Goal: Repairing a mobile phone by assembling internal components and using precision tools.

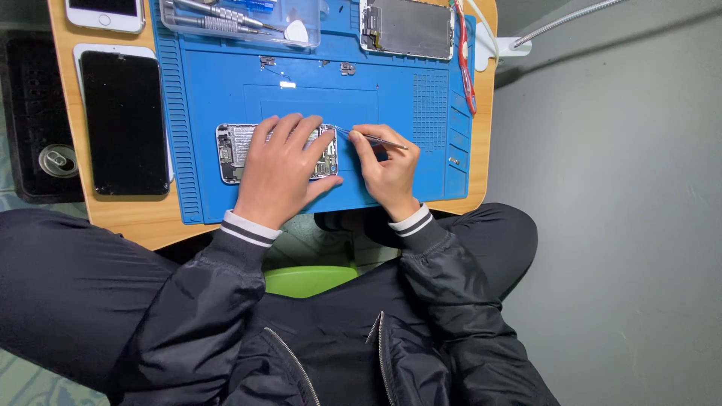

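Black jacket sleeves fill the lower frame, cuffs striped white. Left hand [282, 169] lies flat on the opened silver phone chassis [235, 153] at frame centre, fingers [289, 129] spread over it. Right hand [387, 169] just beside it — fingers pinching thin metal tweezers [372, 137], tips at the chassis's right edge. Both sit on the blue silicone repair mat [316, 98] on the wooden bench [135, 218]. Left of frame: black-screened phone [124, 120]. Top centre — clear plastic tray of tools [241, 19].

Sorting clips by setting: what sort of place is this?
Likely a small phone-repair bench: a blue repair mat on a low wooden table, an opened phone under the left hand, tweezers in the right hand.
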